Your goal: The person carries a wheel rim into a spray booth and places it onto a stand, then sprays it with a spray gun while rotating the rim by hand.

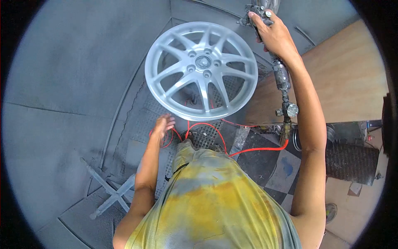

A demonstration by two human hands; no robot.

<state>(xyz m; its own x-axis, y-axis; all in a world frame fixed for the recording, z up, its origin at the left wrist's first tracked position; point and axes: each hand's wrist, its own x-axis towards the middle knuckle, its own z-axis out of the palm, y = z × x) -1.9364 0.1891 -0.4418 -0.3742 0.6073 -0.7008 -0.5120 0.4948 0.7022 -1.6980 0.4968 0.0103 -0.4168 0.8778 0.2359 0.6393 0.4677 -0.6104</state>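
Note:
A silver alloy wheel (202,89) with split spokes is held up in front of me, tilted, its face towards me. What supports it is mostly hidden behind it. My right hand (277,36) is wrapped round a paint-crusted spray gun (248,9) above and right of the wheel. Below the gun hang metal fittings with a dial-like regulator (292,110), joined to a red air hose (261,150). Just under the wheel's lower left edge is my left hand (164,123), slightly blurred, its fingers loosely curled and apart, with nothing seen in them.
Grey paint-dusted walls (74,70) enclose the left and back. A cross-shaped metal stand (116,194) is at lower left. To the right are a wooden panel (327,79) and a dark ridged mat (352,163). The red hose loops near my feet over the checkered floor (283,170).

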